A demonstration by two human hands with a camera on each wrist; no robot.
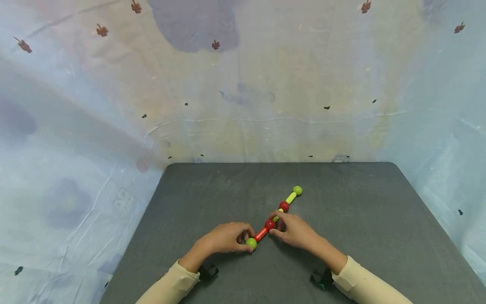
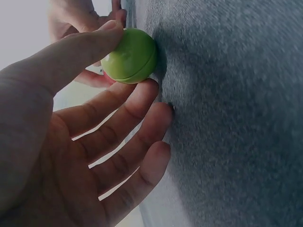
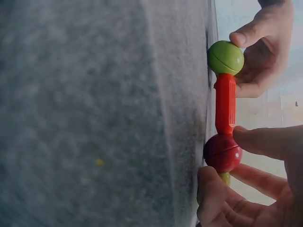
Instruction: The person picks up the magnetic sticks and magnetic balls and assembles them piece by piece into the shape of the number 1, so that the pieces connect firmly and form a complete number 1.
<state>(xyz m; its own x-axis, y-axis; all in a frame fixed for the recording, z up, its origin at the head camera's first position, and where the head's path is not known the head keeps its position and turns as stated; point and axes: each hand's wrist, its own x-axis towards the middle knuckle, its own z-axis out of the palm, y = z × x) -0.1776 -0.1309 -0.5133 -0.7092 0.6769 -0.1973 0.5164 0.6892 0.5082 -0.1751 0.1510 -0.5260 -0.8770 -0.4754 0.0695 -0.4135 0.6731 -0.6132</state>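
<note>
A chain of toy balls and rods runs slantwise over the dark table. At its near end is a green ball (image 2: 130, 56), pinched between the thumb and fingers of my left hand (image 1: 228, 238). A red rod (image 3: 226, 104) joins that ball to a red ball (image 3: 222, 153). My right hand (image 1: 294, 230) holds this red ball with thumb and fingertips. Beyond it, a yellow-green rod (image 1: 276, 218) is partly covered by the right fingers. Farther along come a second red ball (image 1: 284, 206), another yellow-green rod (image 1: 291, 197) and a green ball (image 1: 298, 190) at the far end.
The grey table (image 1: 212, 190) has rounded far corners. A pale patterned sheet (image 1: 265, 84) hangs behind it and along both sides. Dark straps with small devices (image 1: 322, 278) sit at both wrists, below cream sleeves (image 1: 364, 280).
</note>
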